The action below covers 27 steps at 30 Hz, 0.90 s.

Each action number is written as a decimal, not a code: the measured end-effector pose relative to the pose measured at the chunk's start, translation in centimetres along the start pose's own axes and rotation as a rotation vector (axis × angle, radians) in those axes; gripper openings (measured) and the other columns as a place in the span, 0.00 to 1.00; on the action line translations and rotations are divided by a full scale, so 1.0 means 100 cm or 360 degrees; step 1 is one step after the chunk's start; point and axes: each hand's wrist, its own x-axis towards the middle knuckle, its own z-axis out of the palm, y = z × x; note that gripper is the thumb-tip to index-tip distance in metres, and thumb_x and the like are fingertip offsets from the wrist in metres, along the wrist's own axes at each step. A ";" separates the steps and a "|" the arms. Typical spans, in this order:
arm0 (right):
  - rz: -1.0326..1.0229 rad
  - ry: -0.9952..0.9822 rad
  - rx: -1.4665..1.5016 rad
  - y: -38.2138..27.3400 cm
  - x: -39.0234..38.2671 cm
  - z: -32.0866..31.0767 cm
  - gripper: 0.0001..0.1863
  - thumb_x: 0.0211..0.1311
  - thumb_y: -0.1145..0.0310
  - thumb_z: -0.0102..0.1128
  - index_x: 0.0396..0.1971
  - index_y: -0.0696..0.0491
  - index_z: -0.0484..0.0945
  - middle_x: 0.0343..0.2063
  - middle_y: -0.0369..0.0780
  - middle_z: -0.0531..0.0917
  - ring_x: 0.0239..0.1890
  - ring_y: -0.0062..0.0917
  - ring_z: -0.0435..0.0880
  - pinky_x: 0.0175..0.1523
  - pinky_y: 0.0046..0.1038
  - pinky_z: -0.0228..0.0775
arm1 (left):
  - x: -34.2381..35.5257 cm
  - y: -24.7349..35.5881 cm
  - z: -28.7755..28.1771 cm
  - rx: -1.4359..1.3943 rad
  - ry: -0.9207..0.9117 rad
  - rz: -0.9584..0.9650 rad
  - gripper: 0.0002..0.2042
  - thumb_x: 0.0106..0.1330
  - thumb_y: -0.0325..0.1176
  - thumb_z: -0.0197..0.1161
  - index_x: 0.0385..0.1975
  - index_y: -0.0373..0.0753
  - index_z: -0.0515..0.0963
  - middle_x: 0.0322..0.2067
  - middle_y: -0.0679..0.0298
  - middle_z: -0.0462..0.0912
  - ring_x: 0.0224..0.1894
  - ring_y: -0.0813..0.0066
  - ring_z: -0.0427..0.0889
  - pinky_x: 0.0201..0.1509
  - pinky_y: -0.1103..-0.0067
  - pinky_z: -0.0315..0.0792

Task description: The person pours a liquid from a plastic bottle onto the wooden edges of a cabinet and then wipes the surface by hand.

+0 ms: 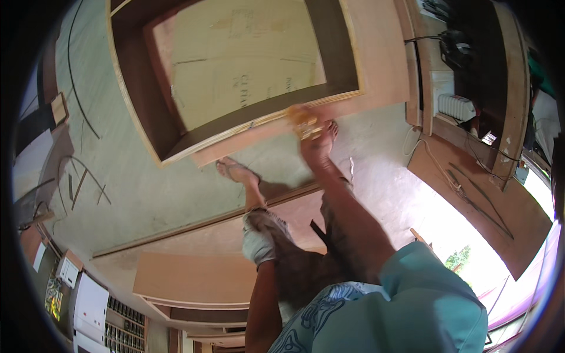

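My right hand (318, 144) reaches over the near edge of an open wooden box frame (338, 53), close to its near right corner. Its fingers are closed round a yellowish, amber-looking thing (303, 122), which motion blur keeps me from naming. The frame has dark inner walls and pale edges; printed brown cardboard (247, 53) shows inside it. Down by my left thigh is my left hand (258, 244), in a whitish glove. How its fingers lie cannot be made out, and nothing shows in it.
A pinkish-brown board (382, 76) lies under the frame. My sandalled left foot (237, 170) stands near it. A long wooden strip (176, 228) crosses the floor behind. Wooden panels (194, 276) lie at lower left. A brown sheet (471, 200) with cords is at right, beside shelving (500, 88).
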 end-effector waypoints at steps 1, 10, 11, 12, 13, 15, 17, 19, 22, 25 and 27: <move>-0.0087 -0.0155 -0.0269 -0.016 -0.008 0.021 0.23 0.60 0.85 0.66 0.55 0.57 0.76 0.53 0.39 0.83 0.53 0.30 0.83 0.60 0.30 0.77 | -0.002 0.002 -0.002 0.0002 0.0012 -0.0003 0.29 0.71 0.52 0.55 0.67 0.41 0.71 0.52 0.45 0.84 0.50 0.43 0.86 0.51 0.55 0.79; -0.0047 0.0267 -0.0577 -0.010 0.064 -0.114 0.20 0.58 0.83 0.66 0.51 0.56 0.80 0.49 0.40 0.86 0.54 0.31 0.85 0.58 0.30 0.76 | -0.023 0.024 0.027 0.0161 0.0093 -0.0028 0.28 0.70 0.51 0.55 0.66 0.42 0.72 0.53 0.48 0.83 0.51 0.45 0.86 0.52 0.55 0.79; -0.0017 0.0384 -0.0643 -0.013 0.073 -0.133 0.17 0.62 0.80 0.67 0.51 0.57 0.80 0.48 0.39 0.86 0.51 0.29 0.85 0.57 0.28 0.77 | -0.022 0.024 0.027 0.0161 0.0094 -0.0039 0.28 0.70 0.51 0.55 0.66 0.42 0.72 0.53 0.48 0.83 0.51 0.45 0.86 0.52 0.55 0.79; -0.0348 0.0326 -0.0607 0.008 0.089 -0.184 0.19 0.61 0.79 0.71 0.52 0.57 0.80 0.47 0.39 0.87 0.49 0.25 0.85 0.55 0.25 0.77 | -0.024 0.037 0.030 0.0158 0.0050 -0.0006 0.29 0.70 0.51 0.55 0.67 0.43 0.72 0.53 0.48 0.83 0.51 0.46 0.86 0.52 0.55 0.79; -0.0144 0.0451 -0.0715 0.004 0.094 -0.189 0.22 0.58 0.79 0.74 0.53 0.58 0.80 0.47 0.38 0.86 0.49 0.23 0.85 0.55 0.25 0.78 | -0.024 0.035 0.028 0.0181 0.0029 -0.0035 0.29 0.70 0.52 0.54 0.67 0.44 0.72 0.53 0.48 0.83 0.51 0.46 0.86 0.52 0.55 0.79; 0.0033 0.0488 -0.0578 0.000 0.095 -0.189 0.24 0.57 0.79 0.76 0.54 0.59 0.79 0.47 0.38 0.86 0.50 0.22 0.85 0.54 0.25 0.79 | -0.024 0.039 0.023 0.0215 0.0016 -0.0068 0.29 0.70 0.53 0.54 0.67 0.44 0.72 0.53 0.48 0.83 0.50 0.46 0.86 0.51 0.55 0.79; 0.0008 0.0411 -0.0552 -0.005 0.081 -0.170 0.24 0.57 0.80 0.75 0.54 0.58 0.79 0.48 0.39 0.86 0.50 0.22 0.84 0.54 0.26 0.79 | -0.026 0.032 0.022 0.0240 0.0009 -0.0093 0.29 0.71 0.53 0.53 0.67 0.44 0.72 0.53 0.49 0.83 0.50 0.46 0.86 0.51 0.54 0.80; -0.0029 0.0339 -0.0524 -0.009 0.065 -0.137 0.24 0.57 0.81 0.75 0.54 0.58 0.78 0.49 0.39 0.85 0.51 0.22 0.83 0.55 0.26 0.80 | -0.021 0.019 0.024 0.0231 0.0021 -0.0085 0.29 0.71 0.55 0.52 0.66 0.44 0.72 0.52 0.48 0.84 0.47 0.46 0.87 0.48 0.54 0.80; 0.0190 0.0235 -0.0049 -0.007 0.035 -0.091 0.26 0.57 0.85 0.73 0.56 0.57 0.76 0.53 0.38 0.83 0.53 0.23 0.82 0.57 0.29 0.82 | -0.020 0.007 0.031 0.0128 0.0127 0.0020 0.29 0.72 0.55 0.51 0.66 0.44 0.72 0.49 0.47 0.85 0.45 0.44 0.87 0.46 0.53 0.80; 0.0343 0.0214 0.0237 -0.028 -0.001 -0.017 0.28 0.56 0.85 0.73 0.57 0.54 0.75 0.53 0.38 0.83 0.55 0.26 0.82 0.58 0.31 0.81 | -0.015 -0.011 0.025 0.0146 0.0034 -0.0058 0.30 0.72 0.56 0.52 0.68 0.45 0.70 0.47 0.47 0.85 0.44 0.44 0.87 0.45 0.54 0.80; 0.0068 -0.0044 -0.0628 -0.046 -0.016 0.018 0.24 0.57 0.79 0.74 0.54 0.51 0.79 0.51 0.37 0.85 0.48 0.24 0.84 0.58 0.26 0.75 | -0.014 -0.020 0.016 0.0103 0.0041 -0.0060 0.30 0.72 0.56 0.52 0.69 0.45 0.69 0.47 0.47 0.85 0.44 0.44 0.87 0.45 0.54 0.80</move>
